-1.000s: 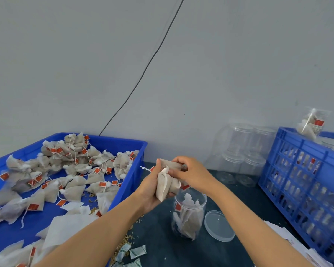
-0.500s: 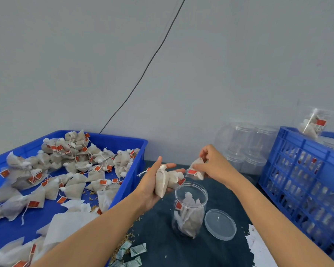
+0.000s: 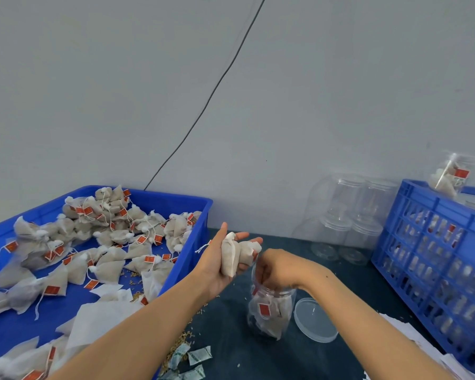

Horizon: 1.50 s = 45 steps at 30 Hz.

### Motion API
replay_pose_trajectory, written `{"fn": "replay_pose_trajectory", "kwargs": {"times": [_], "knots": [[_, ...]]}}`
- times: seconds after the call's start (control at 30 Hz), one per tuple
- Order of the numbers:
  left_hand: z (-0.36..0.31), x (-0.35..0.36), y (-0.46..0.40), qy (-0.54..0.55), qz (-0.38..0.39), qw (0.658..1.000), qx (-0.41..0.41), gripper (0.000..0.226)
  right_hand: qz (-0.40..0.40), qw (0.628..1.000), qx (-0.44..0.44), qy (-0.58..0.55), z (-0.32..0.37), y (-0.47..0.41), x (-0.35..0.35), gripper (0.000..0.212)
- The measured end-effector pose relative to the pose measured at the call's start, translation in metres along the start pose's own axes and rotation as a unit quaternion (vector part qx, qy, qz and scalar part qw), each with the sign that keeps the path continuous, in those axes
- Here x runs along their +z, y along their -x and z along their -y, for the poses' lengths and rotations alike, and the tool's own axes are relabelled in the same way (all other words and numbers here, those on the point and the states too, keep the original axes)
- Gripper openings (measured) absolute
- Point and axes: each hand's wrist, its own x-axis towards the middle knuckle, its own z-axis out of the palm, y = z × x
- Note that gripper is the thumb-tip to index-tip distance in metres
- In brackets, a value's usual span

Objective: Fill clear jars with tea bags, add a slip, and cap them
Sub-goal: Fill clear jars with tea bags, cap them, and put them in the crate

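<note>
A clear jar stands open on the dark table, part filled with tea bags that carry red tags. My right hand points down into its mouth, fingers bunched on a tea bag; the back of the hand hides the grip. My left hand hovers palm up just left of the jar, fingers straight, carrying a few tea bags. The jar's clear lid lies flat on the table right of the jar.
A blue tray at the left holds several loose tea bags and white papers. Empty capped jars stand by the wall. A blue crate at the right bears a filled jar. Paper slips and small sachets lie nearby.
My right hand took one tea bag from the pile on my left palm, lifted it to the right, then brought it down into the jar's mouth. My left hand stayed in place.
</note>
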Motion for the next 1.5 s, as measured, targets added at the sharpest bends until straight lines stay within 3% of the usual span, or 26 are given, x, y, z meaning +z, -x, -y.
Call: {"fn": "replay_pose_trajectory", "kwargs": {"times": [0.1,0.27,0.37,0.57,0.73,0.87,0.93,1.07,1.27,1.3,1.4,1.5], "knots": [[0.000,0.001,0.001,0.003,0.002,1.000,-0.002,0.055,-0.010,0.997,0.014,-0.077,-0.006,0.000,-0.004,0.017],[-0.004,0.005,0.004,0.004,-0.002,1.000,0.005,0.066,-0.198,0.942,0.010,-0.272,-0.004,0.005,-0.014,0.019],[-0.005,0.010,0.010,-0.008,0.002,1.000,0.015,0.054,-0.164,0.923,-0.014,-0.349,0.004,0.007,-0.009,0.026],[-0.002,0.015,0.017,-0.061,-0.050,0.996,0.032,0.038,-0.248,0.890,-0.018,-0.383,0.014,0.004,0.006,0.006],[-0.005,0.023,0.020,-0.178,-0.074,0.976,0.105,0.025,-0.313,0.906,-0.018,-0.284,0.017,0.009,0.000,0.027],[-0.028,0.027,0.022,-0.245,-0.110,0.950,0.158,0.018,-0.408,0.867,-0.007,-0.285,0.010,0.013,-0.023,0.014],[-0.043,0.016,0.026,-0.274,-0.150,0.930,0.191,0.015,-0.390,0.864,-0.039,-0.316,0.004,0.020,-0.038,0.009],[-0.070,-0.028,0.042,-0.349,-0.257,0.873,0.222,0.017,-0.279,0.921,-0.098,-0.253,-0.012,0.032,-0.045,0.015],[-0.072,-0.098,0.058,-0.415,-0.394,0.813,0.110,0.007,-0.222,0.958,-0.073,-0.164,-0.027,0.024,-0.020,0.010],[-0.069,-0.104,0.059,-0.425,-0.397,0.810,0.076,0.003,-0.223,0.960,-0.071,-0.155,-0.028,0.022,-0.016,0.012],[-0.061,-0.117,0.060,-0.469,-0.347,0.812,-0.019,0.025,-0.229,0.959,-0.065,-0.154,-0.031,0.020,-0.011,0.017],[-0.061,-0.118,0.058,-0.518,-0.311,0.796,-0.037,0.030,-0.244,0.949,-0.065,-0.187,-0.033,0.021,-0.014,0.019]]}}
